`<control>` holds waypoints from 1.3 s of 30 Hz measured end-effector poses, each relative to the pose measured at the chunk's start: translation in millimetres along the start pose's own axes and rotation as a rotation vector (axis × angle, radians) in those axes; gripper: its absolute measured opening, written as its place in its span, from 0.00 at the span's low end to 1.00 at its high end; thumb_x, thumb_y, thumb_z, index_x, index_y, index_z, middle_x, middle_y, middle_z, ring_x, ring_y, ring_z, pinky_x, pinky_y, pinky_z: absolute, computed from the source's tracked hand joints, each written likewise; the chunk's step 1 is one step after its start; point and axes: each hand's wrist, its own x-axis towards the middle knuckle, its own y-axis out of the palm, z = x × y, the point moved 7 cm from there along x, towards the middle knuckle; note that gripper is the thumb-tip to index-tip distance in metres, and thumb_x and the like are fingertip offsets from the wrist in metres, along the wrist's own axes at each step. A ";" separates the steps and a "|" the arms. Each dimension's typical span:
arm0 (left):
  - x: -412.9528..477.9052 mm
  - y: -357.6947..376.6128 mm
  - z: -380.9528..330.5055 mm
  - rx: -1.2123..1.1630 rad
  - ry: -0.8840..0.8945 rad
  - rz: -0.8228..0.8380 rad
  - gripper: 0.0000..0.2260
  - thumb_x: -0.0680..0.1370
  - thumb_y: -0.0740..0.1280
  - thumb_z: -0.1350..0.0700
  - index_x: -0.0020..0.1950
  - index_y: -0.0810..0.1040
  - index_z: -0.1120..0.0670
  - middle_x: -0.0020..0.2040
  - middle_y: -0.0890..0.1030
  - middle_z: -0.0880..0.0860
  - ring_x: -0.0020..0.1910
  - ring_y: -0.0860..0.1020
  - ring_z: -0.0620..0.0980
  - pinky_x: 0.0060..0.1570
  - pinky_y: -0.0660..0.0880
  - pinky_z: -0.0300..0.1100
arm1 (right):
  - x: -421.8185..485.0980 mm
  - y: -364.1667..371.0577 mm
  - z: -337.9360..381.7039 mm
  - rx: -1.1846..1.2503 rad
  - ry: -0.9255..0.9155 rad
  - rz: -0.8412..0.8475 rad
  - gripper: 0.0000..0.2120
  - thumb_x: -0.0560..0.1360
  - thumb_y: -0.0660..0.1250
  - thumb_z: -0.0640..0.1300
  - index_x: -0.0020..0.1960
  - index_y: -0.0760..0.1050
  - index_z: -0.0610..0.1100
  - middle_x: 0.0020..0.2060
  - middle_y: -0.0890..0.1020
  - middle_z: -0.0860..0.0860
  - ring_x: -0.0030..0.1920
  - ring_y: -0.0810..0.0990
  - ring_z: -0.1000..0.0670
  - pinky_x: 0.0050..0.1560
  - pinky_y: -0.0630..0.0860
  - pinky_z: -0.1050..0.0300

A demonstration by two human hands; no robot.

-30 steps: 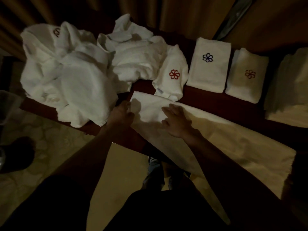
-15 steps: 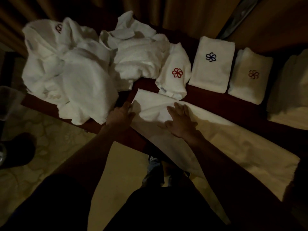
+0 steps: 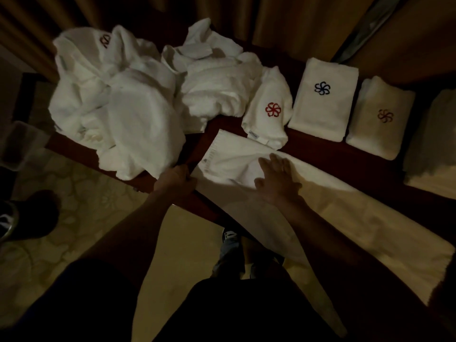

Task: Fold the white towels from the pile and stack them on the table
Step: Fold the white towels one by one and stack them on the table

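Dark wooden table (image 3: 320,153) fills the head view, with curtains (image 3: 271,16) behind it. The long towel (image 3: 345,208) lies flat along the near edge, its near side hanging off toward the person. The right hand (image 3: 276,178) presses down on it, fingers spread flat. The left hand (image 3: 176,180) sits at the table edge just beside the towel's left corner, fingers curled; whether on cloth or on wood, nobody can tell. The unfolded pile (image 3: 118,102) crowds the left and spills over the edge. Behind sit the red-emblem towel (image 3: 269,114), touching the long towel's far edge, then the blue-emblem towel (image 3: 323,99) and the brown-emblem towel (image 3: 380,119), with a strip of bare wood in front of those two.
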 end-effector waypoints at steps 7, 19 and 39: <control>-18.8 9.6 16.7 0.345 -0.157 0.195 0.20 0.77 0.68 0.43 0.63 0.73 0.54 0.49 0.74 0.53 0.50 0.78 0.55 0.48 0.77 0.48 | -2.0 -5.7 -16.1 -0.004 0.046 -0.029 0.32 0.81 0.62 0.54 0.80 0.49 0.61 0.80 0.43 0.57 0.80 0.39 0.43 0.68 0.56 0.21; 11.9 -5.6 -87.0 -0.081 0.263 -0.163 0.18 0.80 0.66 0.53 0.65 0.70 0.61 0.62 0.76 0.62 0.58 0.76 0.64 0.54 0.73 0.53 | -12.1 -9.4 -34.4 -0.029 0.151 -0.151 0.32 0.80 0.60 0.60 0.79 0.51 0.57 0.81 0.43 0.50 0.79 0.38 0.38 0.70 0.47 0.21; 8.0 -11.6 -89.3 0.222 0.135 -0.370 0.28 0.70 0.64 0.63 0.70 0.64 0.59 0.65 0.68 0.61 0.63 0.68 0.65 0.59 0.71 0.62 | 11.7 -14.2 -46.2 0.032 -0.077 0.009 0.42 0.74 0.60 0.72 0.80 0.43 0.63 0.80 0.36 0.56 0.78 0.30 0.43 0.69 0.44 0.20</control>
